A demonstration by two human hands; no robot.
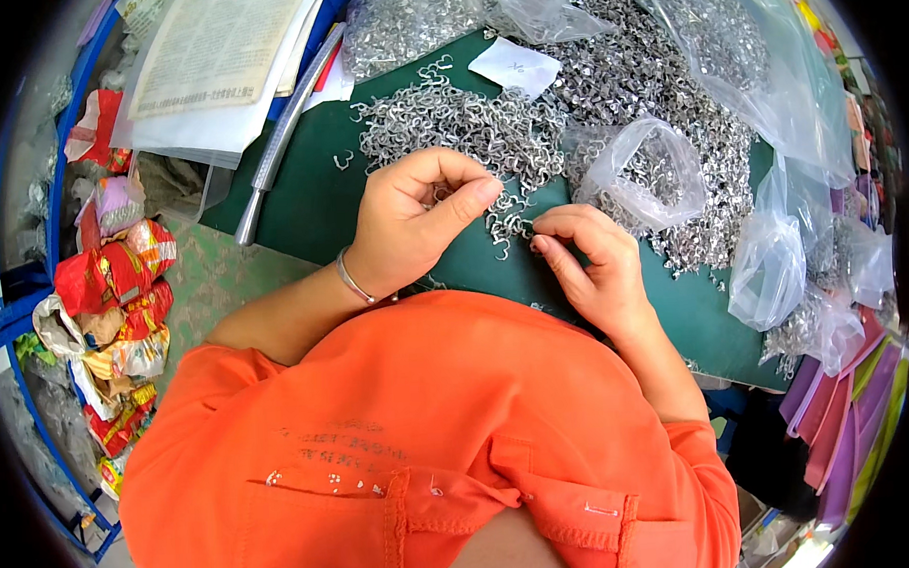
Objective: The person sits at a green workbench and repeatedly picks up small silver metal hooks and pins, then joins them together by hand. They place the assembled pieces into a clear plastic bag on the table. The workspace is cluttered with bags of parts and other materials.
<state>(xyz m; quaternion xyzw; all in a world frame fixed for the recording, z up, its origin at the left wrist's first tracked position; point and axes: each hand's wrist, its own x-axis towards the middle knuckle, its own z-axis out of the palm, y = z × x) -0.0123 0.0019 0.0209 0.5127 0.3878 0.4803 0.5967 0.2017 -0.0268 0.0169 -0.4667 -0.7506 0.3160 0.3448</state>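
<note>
My left hand (412, 215), with a bracelet at its wrist, hovers at the near edge of a heap of small silver metal hooks (449, 134). Thumb and forefinger meet in a pinch; whatever lies between them is too small to make out. To its right, my right hand (599, 264) is closed too, its thumb and forefinger tips together beside a few loose hooks (503, 227). I cannot tell what those fingertips hold. Beyond it spreads a larger heap of small shiny metal pieces (710, 155), with an open clear plastic bag (651, 172) resting in it.
A green tabletop (455, 294) carries the heaps. Filled clear bags (405, 25) stand at the back, and more plastic bags (774, 263) lie at right. Papers (207, 72) and a long silver rod-like tool (289, 130) are at left. Blue shelving (56, 188) holds colourful packages.
</note>
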